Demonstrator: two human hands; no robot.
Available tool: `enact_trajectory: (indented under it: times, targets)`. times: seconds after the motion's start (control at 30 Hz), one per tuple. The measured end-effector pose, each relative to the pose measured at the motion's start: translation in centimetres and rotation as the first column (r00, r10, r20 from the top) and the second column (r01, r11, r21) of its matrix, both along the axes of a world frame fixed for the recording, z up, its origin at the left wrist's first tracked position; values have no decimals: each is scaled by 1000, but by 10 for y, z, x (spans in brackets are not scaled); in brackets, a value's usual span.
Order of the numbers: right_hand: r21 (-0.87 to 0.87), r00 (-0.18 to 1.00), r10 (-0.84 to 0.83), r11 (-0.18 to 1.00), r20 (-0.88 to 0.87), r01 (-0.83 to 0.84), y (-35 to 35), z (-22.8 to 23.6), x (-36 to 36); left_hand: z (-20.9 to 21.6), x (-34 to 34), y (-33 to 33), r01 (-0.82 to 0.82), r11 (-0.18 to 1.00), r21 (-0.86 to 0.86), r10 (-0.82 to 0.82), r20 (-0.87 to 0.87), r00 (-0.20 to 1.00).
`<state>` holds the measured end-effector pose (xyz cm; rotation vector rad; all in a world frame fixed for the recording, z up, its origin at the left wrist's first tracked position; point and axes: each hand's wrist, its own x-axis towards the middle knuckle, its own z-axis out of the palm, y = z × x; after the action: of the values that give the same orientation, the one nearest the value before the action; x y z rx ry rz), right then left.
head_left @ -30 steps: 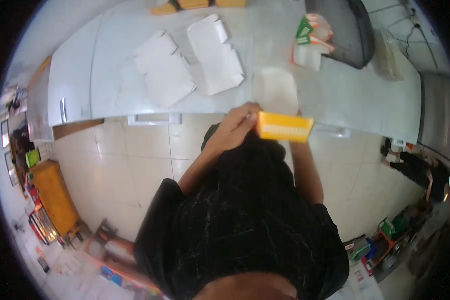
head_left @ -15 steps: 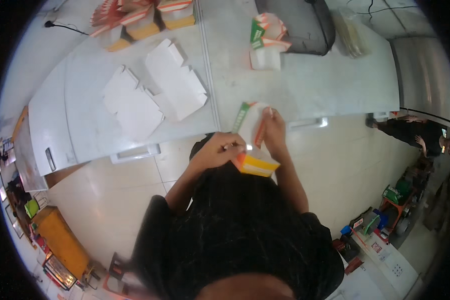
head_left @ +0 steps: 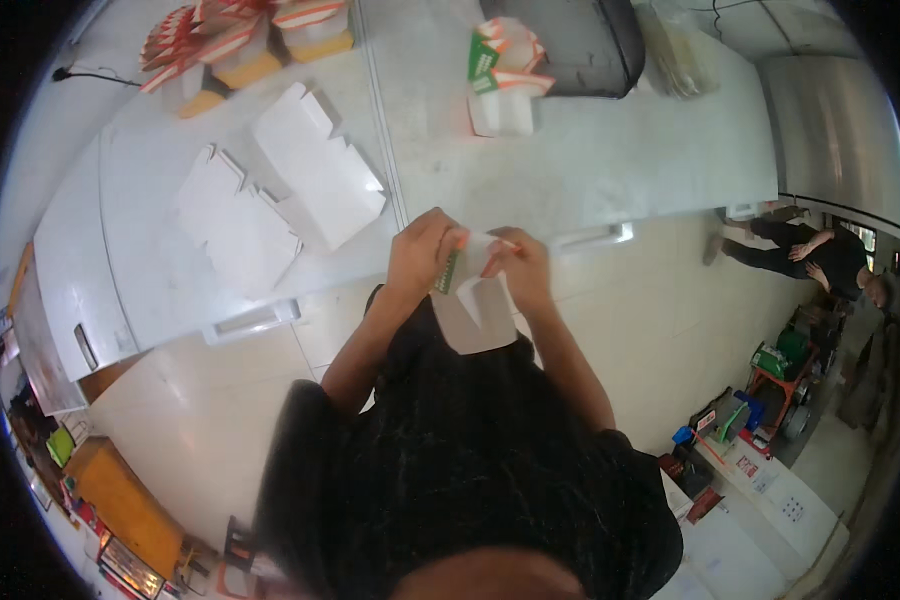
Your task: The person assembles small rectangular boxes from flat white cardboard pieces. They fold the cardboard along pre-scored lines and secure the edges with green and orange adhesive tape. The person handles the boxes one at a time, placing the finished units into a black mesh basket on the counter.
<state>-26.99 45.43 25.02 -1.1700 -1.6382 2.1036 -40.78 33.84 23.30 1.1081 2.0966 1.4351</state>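
Both hands hold a partly folded paper food box (head_left: 478,318), in front of my body at the near edge of the white counter top. Its plain whitish side faces up, with bits of green and orange print showing by the fingers. My left hand (head_left: 425,258) pinches the box's far left part. On the far right part, the fingers of my right hand (head_left: 523,270) are closed over an orange-printed flap. Two flat white carton blanks, one on the right (head_left: 320,170) and one on the left (head_left: 235,235), lie on the counter beyond my left hand.
Folded boxes (head_left: 510,108) in green, orange and white stand farther back, beside a dark tray (head_left: 590,50). Several orange-and-yellow boxes (head_left: 245,65) are grouped at the far left. A clear plastic bag (head_left: 682,55) lies far right. Another person (head_left: 820,250) is at the right, away from my hands.
The box has turned, so its yellow printed end no longer shows and a plain panel hangs toward me. My left hand has moved up to the box's far edge.
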Motion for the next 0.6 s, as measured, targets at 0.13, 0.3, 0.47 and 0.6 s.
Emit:
enact_trajectory:
  times: [0.13, 0.3, 0.47, 0.6]
  targets:
    - [50, 998, 55, 997, 24, -56, -13, 16, -9, -2, 6, 4, -185, 983, -6, 185, -9, 983]
    - [87, 986, 115, 991, -119, -105, -10, 17, -13, 2, -5, 2, -328, 944, -40, 325, -74, 943]
    - [142, 987, -9, 989, -162, 32, -3, 5, -24, 13, -4, 1, -255, 955, 151, 199, 309, 930]
    - [215, 962, -64, 969, -266, 124, -5, 10, -39, 6, 1, -10, -218, 968, 120, 125, 524, 843]
